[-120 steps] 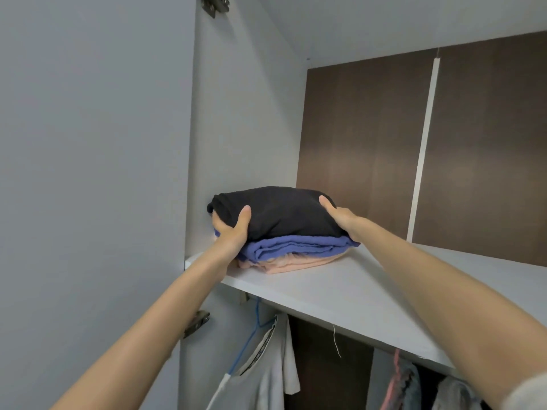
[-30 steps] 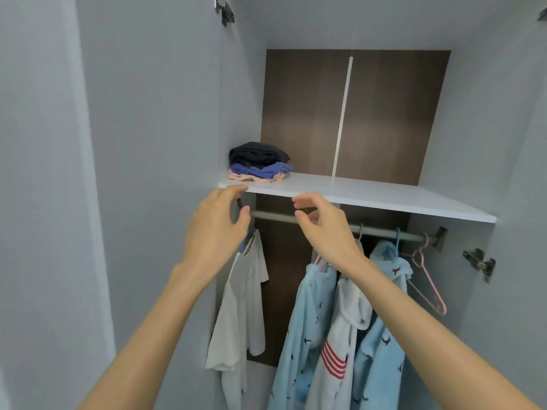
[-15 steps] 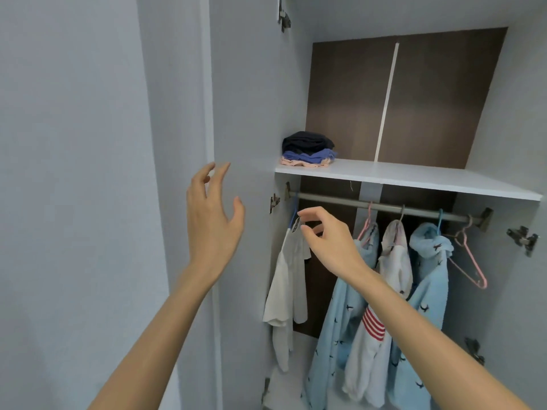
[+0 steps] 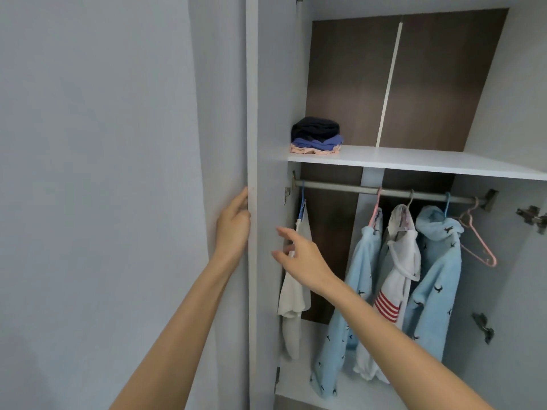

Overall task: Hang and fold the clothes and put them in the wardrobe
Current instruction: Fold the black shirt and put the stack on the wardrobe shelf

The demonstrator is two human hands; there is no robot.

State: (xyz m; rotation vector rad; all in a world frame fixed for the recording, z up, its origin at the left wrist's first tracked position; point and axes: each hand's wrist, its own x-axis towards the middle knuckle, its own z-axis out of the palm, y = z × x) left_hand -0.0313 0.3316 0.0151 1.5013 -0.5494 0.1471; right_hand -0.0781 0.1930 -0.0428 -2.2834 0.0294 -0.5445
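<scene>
A folded stack of clothes (image 4: 315, 135), black over blue over peach, lies at the left end of the white wardrobe shelf (image 4: 414, 161). Under it, a metal rail (image 4: 340, 187) carries a white garment (image 4: 293, 300), two light blue patterned garments (image 4: 356, 291), a white one with red stripes (image 4: 398, 279) and an empty pink hanger (image 4: 479, 244). My left hand (image 4: 233, 229) rests with fairly straight fingers against the open left door (image 4: 252, 113) at its edge. My right hand (image 4: 299, 255) hovers with spread fingers in front of the white garment, holding nothing.
The left door stands edge-on towards me, with a grey wall to its left. Metal hinges (image 4: 532, 218) stick out on the wardrobe's right side. The wardrobe floor (image 4: 299, 386) shows below the hanging clothes.
Both hands have let go of the folded stack and drawn back out of the wardrobe. My left hand has moved onto the door's edge; my right hand has shifted left before the white garment.
</scene>
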